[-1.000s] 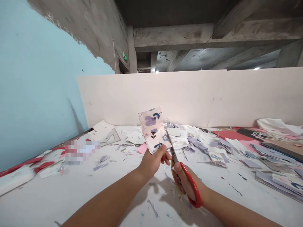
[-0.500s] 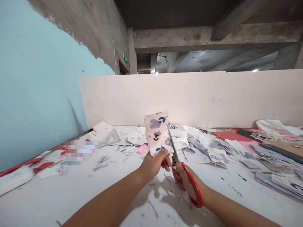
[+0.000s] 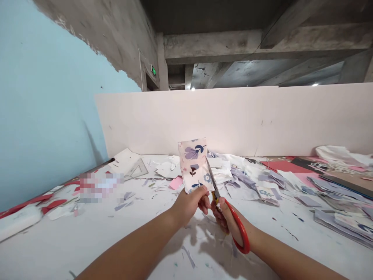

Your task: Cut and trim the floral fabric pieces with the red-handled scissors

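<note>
The largest thing is a pale partition [image 3: 186,120], which stands behind the bench [image 3: 87,241]; a blue wall [image 3: 43,97] is at the left side. On the bench, a loose heap of scraps [image 3: 241,179] lies towards the partition, and at the right edge there is a flat stack [image 3: 346,227] of cut pieces. In the middle, above the bench, the red-handled scissors [image 3: 216,192] are in the right hand [image 3: 229,219], whose fingers are curled around the handles. The patterned piece [image 3: 192,165], with flowers printed on it, is in the air, nearly upright; the fingers of the left hand [image 3: 192,202] pinch it at its lower end, the thumb on the front. The blades lie along its right edge, but whether they are parted is hard to tell. In my judgement, the step in hand is trimming of this edge. The next move calls for keeping the piece steady and the left fingertips away from the blades. The smallest, a thin strip [image 3: 189,257], lies on the bench below.
</note>
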Available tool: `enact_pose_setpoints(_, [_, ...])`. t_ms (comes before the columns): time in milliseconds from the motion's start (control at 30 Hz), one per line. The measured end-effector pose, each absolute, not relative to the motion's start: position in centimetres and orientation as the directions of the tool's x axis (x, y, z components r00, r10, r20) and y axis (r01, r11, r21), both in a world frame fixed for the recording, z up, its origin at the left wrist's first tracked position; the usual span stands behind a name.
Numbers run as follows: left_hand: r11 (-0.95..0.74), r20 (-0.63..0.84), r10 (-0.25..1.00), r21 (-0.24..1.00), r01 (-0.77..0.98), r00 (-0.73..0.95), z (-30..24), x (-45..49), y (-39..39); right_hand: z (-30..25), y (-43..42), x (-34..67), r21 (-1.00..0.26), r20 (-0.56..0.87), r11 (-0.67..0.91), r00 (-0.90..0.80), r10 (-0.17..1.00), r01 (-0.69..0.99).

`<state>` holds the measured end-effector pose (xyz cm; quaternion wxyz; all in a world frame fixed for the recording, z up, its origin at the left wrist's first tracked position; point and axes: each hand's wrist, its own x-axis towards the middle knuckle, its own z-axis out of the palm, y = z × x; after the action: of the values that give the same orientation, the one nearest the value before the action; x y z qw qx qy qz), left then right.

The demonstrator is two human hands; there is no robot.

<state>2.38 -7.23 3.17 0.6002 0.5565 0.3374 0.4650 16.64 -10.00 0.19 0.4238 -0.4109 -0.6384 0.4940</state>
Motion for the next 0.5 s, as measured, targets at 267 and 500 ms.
enact_pose_setpoints(267, [0.005, 0.096, 0.921, 0.966, -0.259, 0.377, 3.19, 2.52, -7.36, 0.31, -9.89, 16.06, -0.974, 0.073, 0.118, -0.228, 0.971, 0.195])
enact_pose_setpoints(500, [0.045, 0.051, 0.922, 0.971, -0.236, 0.384, 3.29, 2.51, -7.66, 0.01, -9.97, 16.38, -0.974, 0.141, 0.179, -0.248, 0.958, 0.140])
